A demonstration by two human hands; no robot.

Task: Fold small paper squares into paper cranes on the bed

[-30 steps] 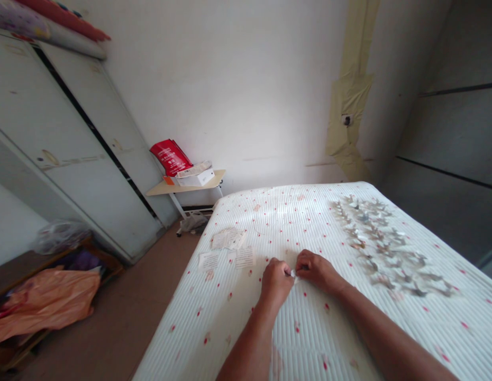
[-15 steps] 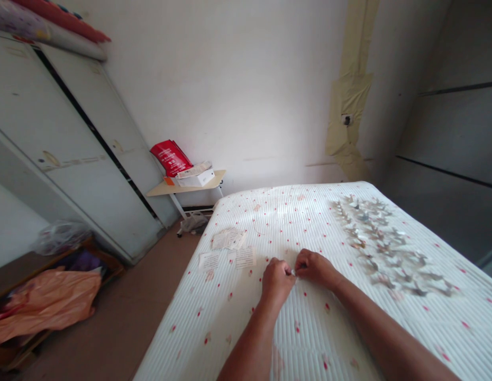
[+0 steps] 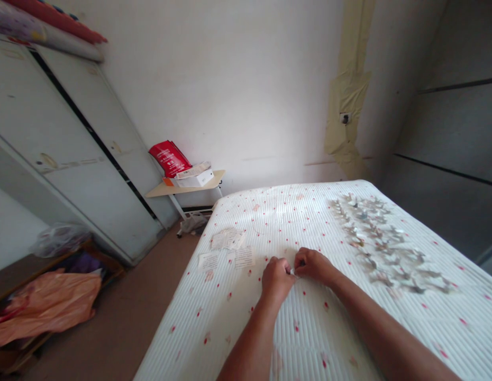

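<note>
Over the middle of the bed, my left hand and my right hand meet almost fingertip to fingertip. Both are closed in a pinch on a small piece of white paper, mostly hidden by the fingers; its folded shape is too small to make out. Left of my hands lie several printed paper pieces, some overlapping. On the right side of the bed many small folded paper figures stand in rough rows.
Beyond the bed's far left corner a small table carries a red bag and a white box. Grey lockers line the left wall. An orange plastic bag lies low at the left. A wall socket is ahead.
My hands keep the same pinch on the paper with barely any movement. The whole view has shifted very slightly; the other things stay where they were.
</note>
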